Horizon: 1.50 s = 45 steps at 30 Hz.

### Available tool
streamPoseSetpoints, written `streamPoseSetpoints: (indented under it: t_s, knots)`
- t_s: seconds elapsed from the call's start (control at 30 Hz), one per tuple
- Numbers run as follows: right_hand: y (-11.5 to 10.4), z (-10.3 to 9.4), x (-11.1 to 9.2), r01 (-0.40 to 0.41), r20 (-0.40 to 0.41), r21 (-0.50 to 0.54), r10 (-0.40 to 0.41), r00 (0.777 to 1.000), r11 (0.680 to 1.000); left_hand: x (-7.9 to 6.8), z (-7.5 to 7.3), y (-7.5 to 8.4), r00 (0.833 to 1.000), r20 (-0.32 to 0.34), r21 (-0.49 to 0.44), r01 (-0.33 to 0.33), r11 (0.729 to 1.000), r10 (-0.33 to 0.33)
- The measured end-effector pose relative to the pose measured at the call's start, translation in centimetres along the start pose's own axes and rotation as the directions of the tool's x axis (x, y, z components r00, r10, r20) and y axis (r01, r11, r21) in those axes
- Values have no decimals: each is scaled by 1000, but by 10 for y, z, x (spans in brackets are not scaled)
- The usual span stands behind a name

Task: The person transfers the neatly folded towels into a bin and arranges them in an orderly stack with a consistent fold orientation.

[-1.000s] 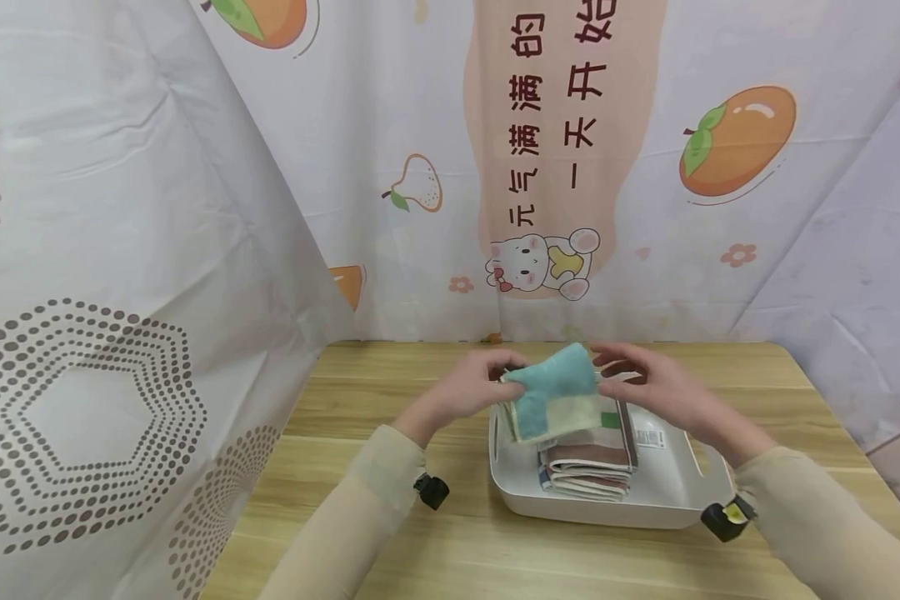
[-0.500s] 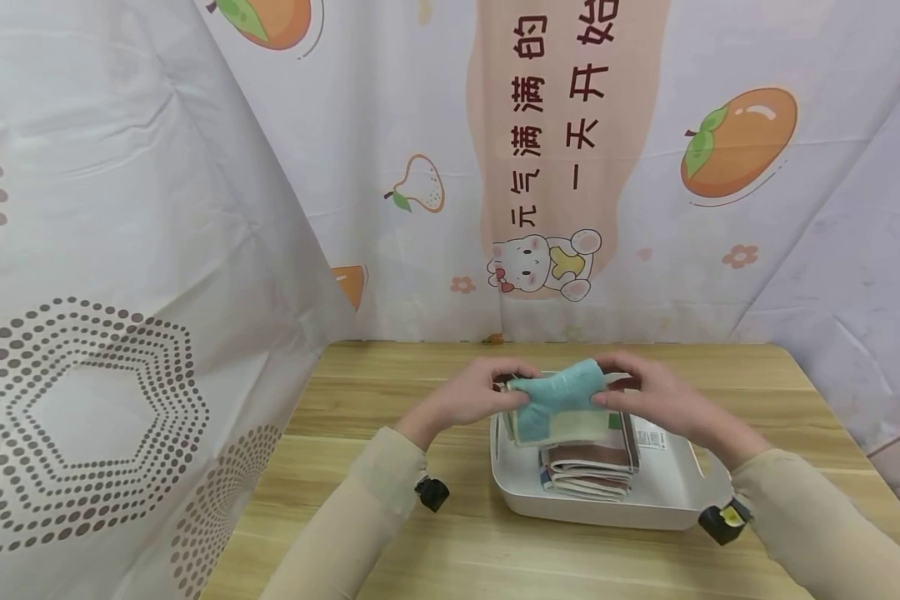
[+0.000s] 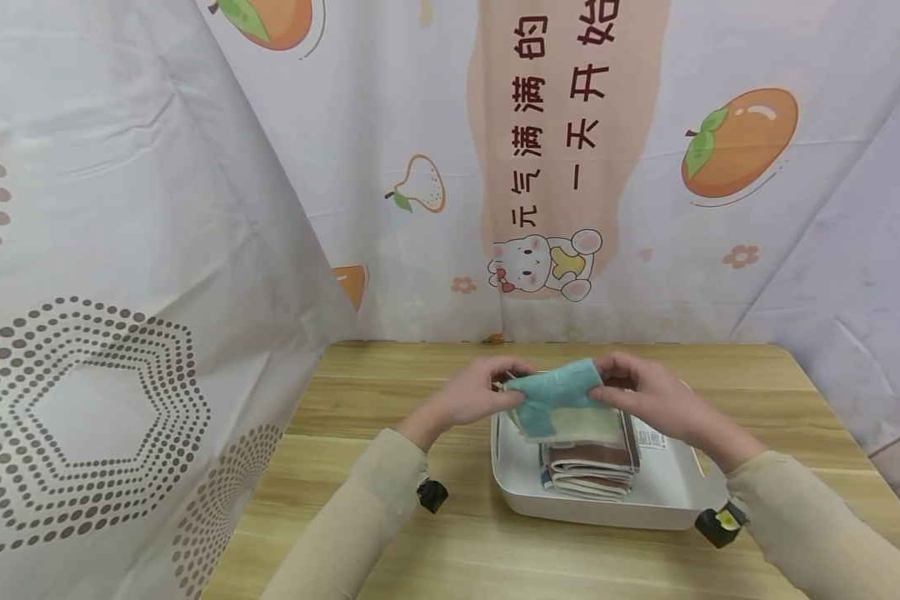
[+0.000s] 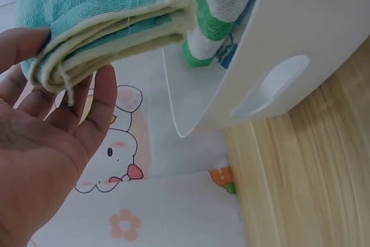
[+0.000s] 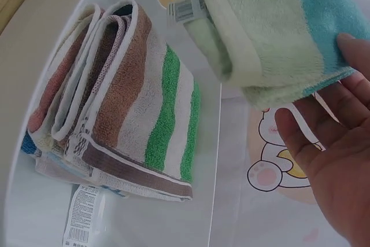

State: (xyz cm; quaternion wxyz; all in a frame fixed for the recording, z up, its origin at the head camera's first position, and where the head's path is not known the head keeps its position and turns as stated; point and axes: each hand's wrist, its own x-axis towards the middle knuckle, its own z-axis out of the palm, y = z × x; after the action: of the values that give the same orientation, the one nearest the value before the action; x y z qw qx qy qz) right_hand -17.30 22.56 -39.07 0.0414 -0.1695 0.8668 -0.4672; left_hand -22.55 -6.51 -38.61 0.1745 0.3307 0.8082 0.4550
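Note:
Both hands hold a folded teal and cream towel (image 3: 562, 404) above a white plastic bin. My left hand (image 3: 480, 390) pinches its left end, thumb on top and fingers beneath, as the left wrist view shows at the layered, folded edge of the towel (image 4: 110, 21). At the other end my right hand (image 3: 645, 392) grips a teal corner between thumb and fingers; a label hangs from the cloth in the right wrist view. Below, inside the bin (image 3: 592, 510), lies a stack of folded striped towels (image 5: 133, 96) in brown, white and green.
The bin has cut-out handles (image 4: 272, 85) in its ends and a printed label (image 5: 81, 215) inside. It stands on a wood-grain table (image 3: 390, 367). A printed curtain (image 3: 405, 250) hangs behind the table, and another sheet (image 3: 120, 250) hangs at the left.
The right hand, apart from the towel a second ago, moved left and took hold of its right corner. The towel's near edge has since tilted slightly.

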Motion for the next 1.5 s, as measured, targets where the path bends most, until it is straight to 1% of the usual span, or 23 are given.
streamPoseSetpoints:
  t_s: [0.13,0.2,0.3,0.4,0.7,0.77,0.93,1.0,1.07,1.13,1.2,1.27,1.33,1.4,1.43,1.5]
  knots:
    - [-2,1,1,10,-13,-13,-11,1000,1000,1,4,-1,1000,24,29,2,1000,-3]
    - [-2,2,1,19,-21,-25,-20,1000,999,2,7,0,999,29,36,17,999,-18]
    - [-2,3,2,31,-25,-58,-32,999,998,3,11,2,999,23,33,31,999,-32]
    - [-3,4,3,36,-26,-82,-38,999,996,5,17,5,1000,6,38,26,999,-26]
    - [-3,6,3,53,-19,-101,-56,998,994,12,28,7,998,-60,70,-16,997,20]
    - [-2,6,3,54,-22,-95,-56,998,994,12,30,8,997,-71,86,-35,996,41]
    - [-1,7,3,62,-26,-88,-64,998,994,12,34,7,989,-81,131,-112,985,123]
    - [-1,7,3,61,-23,-83,-63,998,995,12,35,6,981,-84,147,-159,976,172]
    - [-2,8,3,50,-22,-77,-52,998,996,12,36,4,968,-88,166,-218,962,234]
    - [-2,8,3,41,-17,-73,-42,999,997,12,36,2,950,-88,203,-278,939,300]
    - [-2,8,3,30,-15,-70,-31,999,997,12,37,1,925,-86,244,-341,908,370]
    - [-2,8,3,26,-12,-68,-26,1000,997,12,37,0,906,-87,287,-376,881,415]
    - [-2,8,3,22,-12,-61,-23,1000,998,11,37,0,890,-93,312,-400,862,447]
    - [-2,8,3,20,-13,-52,-21,1000,998,11,38,0,882,-107,315,-408,857,460]
    - [-2,8,3,18,-13,-48,-18,1000,999,11,38,1,881,-116,312,-406,859,458]
    - [-3,7,3,9,-12,-34,-10,1000,999,10,39,1,886,-138,293,-391,872,443]
